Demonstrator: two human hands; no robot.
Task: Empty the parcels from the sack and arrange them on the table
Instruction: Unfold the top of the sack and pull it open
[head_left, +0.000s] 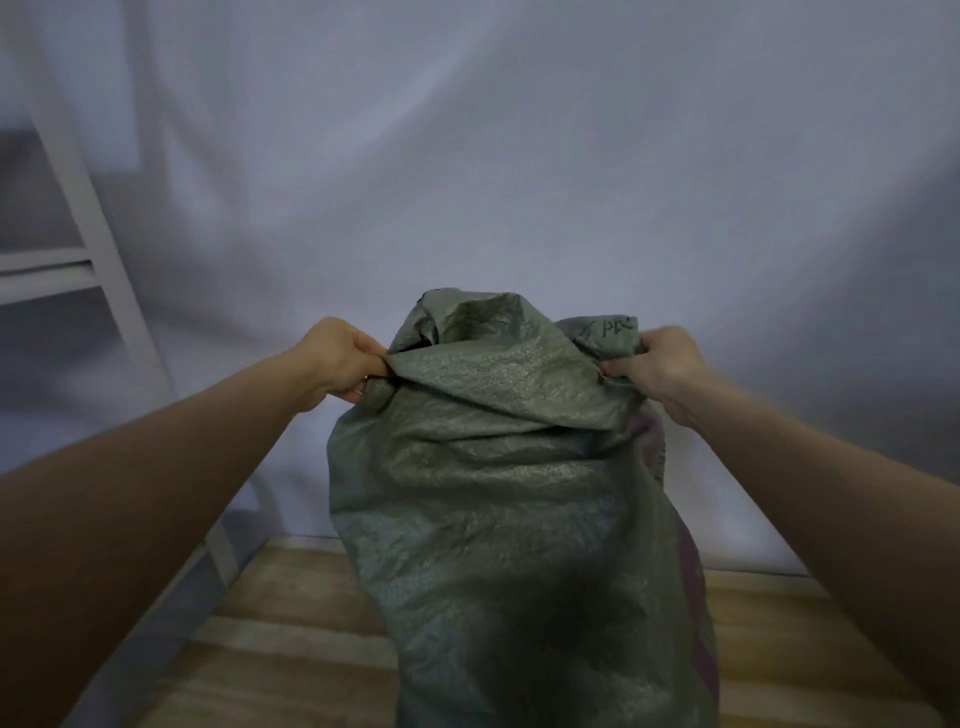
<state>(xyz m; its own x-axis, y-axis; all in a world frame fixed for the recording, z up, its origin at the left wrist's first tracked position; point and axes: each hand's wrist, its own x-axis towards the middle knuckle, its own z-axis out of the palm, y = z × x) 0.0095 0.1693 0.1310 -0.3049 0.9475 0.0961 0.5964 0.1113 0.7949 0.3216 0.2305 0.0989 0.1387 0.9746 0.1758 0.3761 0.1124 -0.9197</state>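
A big grey-green woven sack (498, 493) stands upright on the wooden table (291, 623), bulging and crumpled at the top. My left hand (340, 361) grips the sack's upper left edge. My right hand (660, 364) grips the upper right edge, near some dark printed letters. Between the two hands the top fabric is folded over. No parcel shows; whatever is inside is hidden by the sack.
A pale cloth backdrop (519, 156) hangs behind the table. A white frame or shelf upright (93, 218) stands at the left. The table's left edge (171, 613) runs diagonally near my left forearm.
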